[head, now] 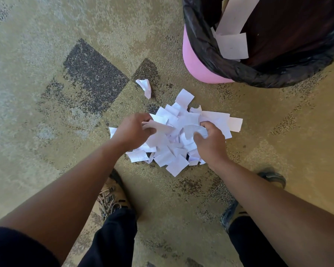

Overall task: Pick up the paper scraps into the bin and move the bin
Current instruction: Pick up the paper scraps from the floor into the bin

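White paper scraps lie heaped on the mottled carpet floor, and both hands are down in the heap. The left hand curls its fingers round a scrap at the pile's left edge; the fingertips are tucked under the paper and cannot be seen. The right hand grips a curled scrap between thumb and fingers, its fingertips likewise buried. One crumpled scrap sits apart, beyond the left fingers. Further beyond the right fingers stands the pink bin with a black liner; its far side is cut off by the frame edge, and several paper pieces lean inside, while its bottom is too dark to make out. Two shoes show beneath the forearms, partly hidden.
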Action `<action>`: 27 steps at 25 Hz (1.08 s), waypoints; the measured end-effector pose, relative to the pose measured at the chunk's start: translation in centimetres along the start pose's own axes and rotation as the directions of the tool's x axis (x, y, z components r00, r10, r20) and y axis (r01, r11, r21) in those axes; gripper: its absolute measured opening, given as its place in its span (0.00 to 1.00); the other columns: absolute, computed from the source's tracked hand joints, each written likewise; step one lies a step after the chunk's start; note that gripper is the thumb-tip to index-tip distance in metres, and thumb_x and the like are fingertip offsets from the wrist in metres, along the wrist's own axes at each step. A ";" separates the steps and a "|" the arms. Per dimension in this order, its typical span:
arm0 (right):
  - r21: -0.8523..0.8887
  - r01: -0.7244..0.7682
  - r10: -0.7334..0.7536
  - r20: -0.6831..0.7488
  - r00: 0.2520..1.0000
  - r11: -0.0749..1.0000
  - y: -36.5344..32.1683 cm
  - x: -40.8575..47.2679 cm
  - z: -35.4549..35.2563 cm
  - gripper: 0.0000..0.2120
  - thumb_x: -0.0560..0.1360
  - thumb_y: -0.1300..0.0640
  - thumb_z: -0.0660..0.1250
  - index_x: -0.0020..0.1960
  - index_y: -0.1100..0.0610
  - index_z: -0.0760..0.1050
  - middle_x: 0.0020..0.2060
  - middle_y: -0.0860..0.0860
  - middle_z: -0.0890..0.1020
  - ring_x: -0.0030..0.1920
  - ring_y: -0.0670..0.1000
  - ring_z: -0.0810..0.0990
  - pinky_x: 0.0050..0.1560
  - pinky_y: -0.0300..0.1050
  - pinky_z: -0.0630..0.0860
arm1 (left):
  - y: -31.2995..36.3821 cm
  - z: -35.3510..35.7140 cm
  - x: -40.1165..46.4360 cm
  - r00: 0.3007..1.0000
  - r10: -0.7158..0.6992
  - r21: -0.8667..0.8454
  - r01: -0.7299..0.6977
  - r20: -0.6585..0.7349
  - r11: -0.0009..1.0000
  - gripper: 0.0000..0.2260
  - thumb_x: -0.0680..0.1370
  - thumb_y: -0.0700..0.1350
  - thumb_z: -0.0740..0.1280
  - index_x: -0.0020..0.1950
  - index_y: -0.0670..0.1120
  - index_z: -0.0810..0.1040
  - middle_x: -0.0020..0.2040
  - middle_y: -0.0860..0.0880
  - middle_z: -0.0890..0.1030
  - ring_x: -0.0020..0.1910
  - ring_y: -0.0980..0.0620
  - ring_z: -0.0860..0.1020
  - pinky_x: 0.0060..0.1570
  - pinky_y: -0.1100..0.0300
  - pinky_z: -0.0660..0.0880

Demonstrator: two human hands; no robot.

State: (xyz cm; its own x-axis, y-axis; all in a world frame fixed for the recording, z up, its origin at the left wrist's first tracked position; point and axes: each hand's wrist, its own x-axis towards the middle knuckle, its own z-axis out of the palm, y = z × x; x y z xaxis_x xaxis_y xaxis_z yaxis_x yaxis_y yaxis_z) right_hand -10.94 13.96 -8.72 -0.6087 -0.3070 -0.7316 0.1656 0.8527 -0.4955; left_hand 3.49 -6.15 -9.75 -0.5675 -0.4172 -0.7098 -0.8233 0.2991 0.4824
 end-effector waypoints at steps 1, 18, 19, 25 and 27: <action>0.043 -0.019 0.019 0.012 1.000 0.999 0.0 -0.1 -0.1 0.17 0.79 0.59 0.65 0.67 0.53 0.76 0.51 0.50 0.84 0.35 0.46 0.77 0.34 0.39 0.72 | 0.0 -0.5 -0.1 0.998 -0.053 -0.090 0.056 0.044 0.994 0.09 0.76 0.48 0.75 0.52 0.48 0.80 0.42 0.50 0.82 0.34 0.48 0.81 0.31 0.59 0.74; 0.716 -0.278 -0.042 0.395 0.918 0.640 -5.6 -4.5 -3.3 0.17 0.82 0.63 0.55 0.58 0.50 0.80 0.52 0.49 0.84 0.50 0.51 0.81 0.46 0.50 0.80 | 6.6 -1.1 -4.0 0.998 -0.017 -0.742 0.050 0.053 0.668 0.22 0.71 0.37 0.79 0.60 0.49 0.74 0.49 0.50 0.85 0.48 0.50 0.84 0.51 0.50 0.83; 0.736 -0.259 -0.071 0.383 0.921 0.626 -6.2 -5.1 -3.6 0.15 0.83 0.62 0.56 0.58 0.51 0.79 0.51 0.49 0.85 0.49 0.50 0.82 0.44 0.48 0.81 | 7.1 -1.5 -4.5 0.999 -0.002 -0.757 0.034 0.043 0.653 0.22 0.71 0.38 0.79 0.61 0.46 0.75 0.49 0.48 0.85 0.49 0.49 0.84 0.51 0.48 0.83; 0.739 0.032 -0.208 0.148 0.967 0.673 -10.0 -7.9 -6.5 0.20 0.78 0.75 0.63 0.54 0.52 0.80 0.42 0.53 0.87 0.41 0.53 0.85 0.45 0.54 0.84 | 12.2 -5.3 -7.6 0.981 0.189 -0.738 -0.162 -0.047 0.655 0.11 0.73 0.35 0.76 0.52 0.43 0.79 0.43 0.52 0.86 0.41 0.54 0.84 0.40 0.59 0.81; 0.761 0.153 -0.302 0.059 0.951 0.630 -11.4 -8.7 -8.4 0.21 0.77 0.76 0.64 0.53 0.51 0.83 0.44 0.56 0.87 0.42 0.55 0.86 0.43 0.53 0.85 | 14.9 -7.3 -8.6 0.948 0.278 -0.675 -0.306 -0.154 0.671 0.11 0.70 0.37 0.77 0.49 0.47 0.80 0.41 0.55 0.85 0.39 0.57 0.83 0.37 0.62 0.80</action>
State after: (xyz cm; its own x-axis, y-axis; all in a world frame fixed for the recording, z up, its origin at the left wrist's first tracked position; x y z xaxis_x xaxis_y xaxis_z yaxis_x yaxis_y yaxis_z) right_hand -14.08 10.48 7.23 -0.5834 -0.5748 -0.5738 0.6016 0.1687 -0.7808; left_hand -3.92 -4.38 7.31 -0.7684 -0.4450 -0.4600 -0.3861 -0.2510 0.8877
